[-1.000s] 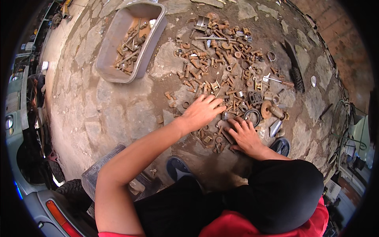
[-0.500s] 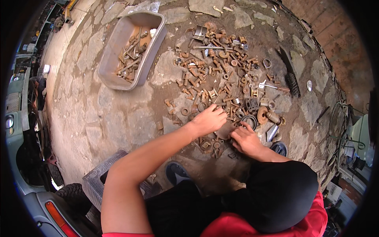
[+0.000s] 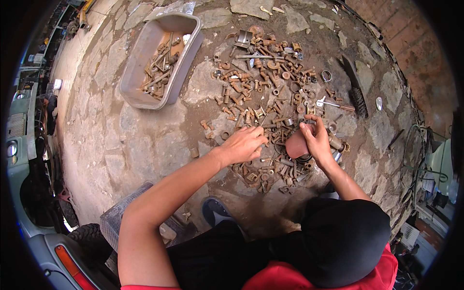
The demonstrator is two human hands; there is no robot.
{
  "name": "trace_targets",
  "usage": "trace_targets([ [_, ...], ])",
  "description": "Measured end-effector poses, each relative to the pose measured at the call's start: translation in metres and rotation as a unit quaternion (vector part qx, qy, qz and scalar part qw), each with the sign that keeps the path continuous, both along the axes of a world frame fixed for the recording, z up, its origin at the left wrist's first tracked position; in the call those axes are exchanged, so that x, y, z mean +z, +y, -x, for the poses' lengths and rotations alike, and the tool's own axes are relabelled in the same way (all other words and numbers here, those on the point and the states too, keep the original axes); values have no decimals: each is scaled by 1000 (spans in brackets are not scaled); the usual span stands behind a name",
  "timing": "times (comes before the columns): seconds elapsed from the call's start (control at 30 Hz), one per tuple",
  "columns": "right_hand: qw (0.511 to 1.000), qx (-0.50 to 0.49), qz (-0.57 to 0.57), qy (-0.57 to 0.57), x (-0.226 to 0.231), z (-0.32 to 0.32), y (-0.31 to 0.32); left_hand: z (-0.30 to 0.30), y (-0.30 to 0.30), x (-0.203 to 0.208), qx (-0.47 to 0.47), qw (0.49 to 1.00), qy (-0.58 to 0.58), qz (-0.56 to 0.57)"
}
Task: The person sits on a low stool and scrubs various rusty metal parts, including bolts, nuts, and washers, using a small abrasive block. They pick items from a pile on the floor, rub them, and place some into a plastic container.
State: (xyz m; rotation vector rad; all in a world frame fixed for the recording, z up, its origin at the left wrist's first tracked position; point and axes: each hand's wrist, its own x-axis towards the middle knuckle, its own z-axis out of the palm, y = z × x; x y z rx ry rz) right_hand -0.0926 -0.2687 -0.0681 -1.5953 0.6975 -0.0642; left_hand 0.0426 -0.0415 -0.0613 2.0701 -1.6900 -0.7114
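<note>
A spread of rusty bolts, nuts and washers [image 3: 266,82] lies on the stone ground in front of me. My right hand [image 3: 316,140] grips a reddish-brown flat piece with a rounded edge [image 3: 296,145], raised over the right part of the spread; its exact kind does not show. On the near left side of the spread is my left hand [image 3: 244,144], its fingers curled and pressed together among the bolts. Whatever those fingers hold is hidden. Beyond my right hand lie a brush with dark bristles [image 3: 358,102] and a screwdriver-like tool [image 3: 338,106].
A grey plastic tub [image 3: 186,63] with some rusty hardware inside stands at the far left. A grey crate-like seat [image 3: 113,217] is by my left arm. A vehicle [image 3: 36,217] borders the left edge. Cables [image 3: 425,166] hang on the right.
My right hand has risen and moved right and away from me, lifting the reddish-brown piece off the spread. My left hand has shifted left and slightly nearer.
</note>
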Motion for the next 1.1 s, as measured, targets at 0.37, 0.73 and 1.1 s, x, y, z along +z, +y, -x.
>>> trace_targets([
  [0.37,996,-54,-59,-45,4,-5,13,8,-15,18,278,880,363,-131],
  [0.73,989,42,-95,-105,79,-61,25,-25,-47,90,361,825,430,65],
  [1.1,931,98,64,-345,296,-230,14,-149,-84,285,380,763,232,469],
])
